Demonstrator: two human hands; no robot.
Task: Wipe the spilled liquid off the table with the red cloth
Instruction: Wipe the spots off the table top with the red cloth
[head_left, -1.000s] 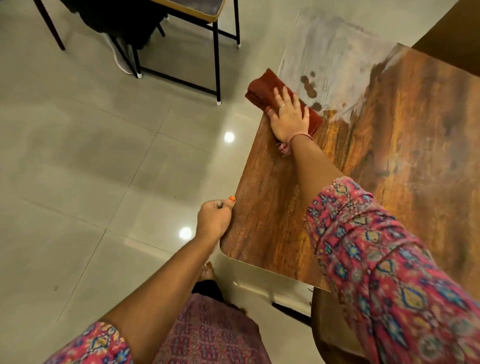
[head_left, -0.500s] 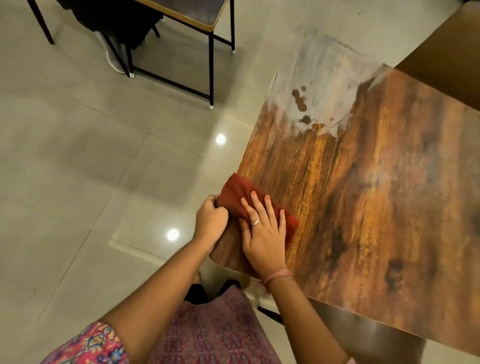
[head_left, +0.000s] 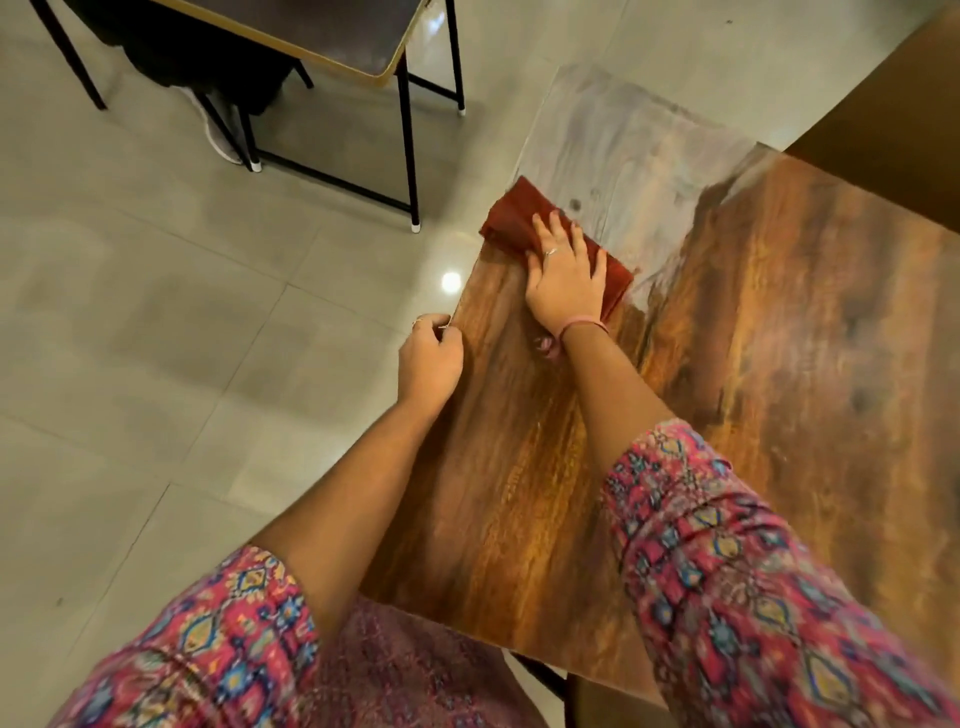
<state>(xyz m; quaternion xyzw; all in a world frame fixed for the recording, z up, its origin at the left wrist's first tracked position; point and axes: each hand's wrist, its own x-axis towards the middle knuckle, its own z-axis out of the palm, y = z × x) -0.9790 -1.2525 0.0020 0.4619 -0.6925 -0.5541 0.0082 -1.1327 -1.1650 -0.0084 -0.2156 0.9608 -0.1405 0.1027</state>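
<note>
Right hand (head_left: 566, 280) lies flat with fingers spread, palm pressing down on the red cloth (head_left: 511, 218), which sits folded on the wooden table (head_left: 779, 364) near its left edge, up at about eleven o'clock on the tabletop. Just off the cloth's one o'clock corner there's a small dark spot of liquid (head_left: 575, 204) on the pale, glare-washed far stretch of the wood. Left hand (head_left: 431, 358), down at seven o'clock from the cloth, is curled into a loose fist against the table's left edge, holding nothing that shows. Patterned pink sleeves cover both upper arms. Off at ten o'clock, on the grey tiled floor (head_left: 182, 338), stands a black-legged table (head_left: 332, 47).
</note>
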